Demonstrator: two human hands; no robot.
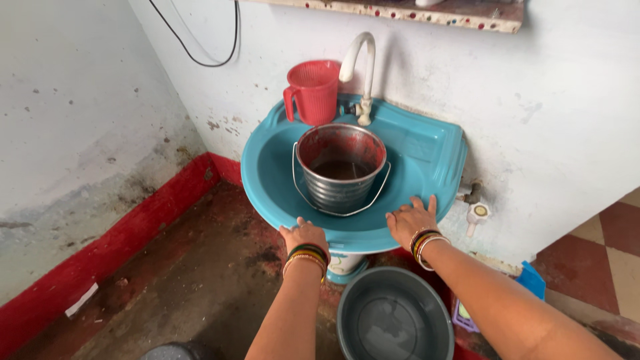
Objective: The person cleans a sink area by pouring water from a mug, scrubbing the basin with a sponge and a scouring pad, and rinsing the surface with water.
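the steel bucket (341,168) with dark water stands inside the blue wash basin (427,157), under the white tap (359,67). your left hand (305,235) and right hand (411,220) rest flat, fingers loose, on its near rim, holding nothing. a red mug (312,91) stands far left, a grey tub (395,315) below.

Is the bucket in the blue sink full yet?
Done: the steel bucket stands in the blue sink under the white tap, with dark water low inside. In hand: left hand and right hand rest on the sink's front rim. Left: most of the bucket is unfilled; no water is seen running.
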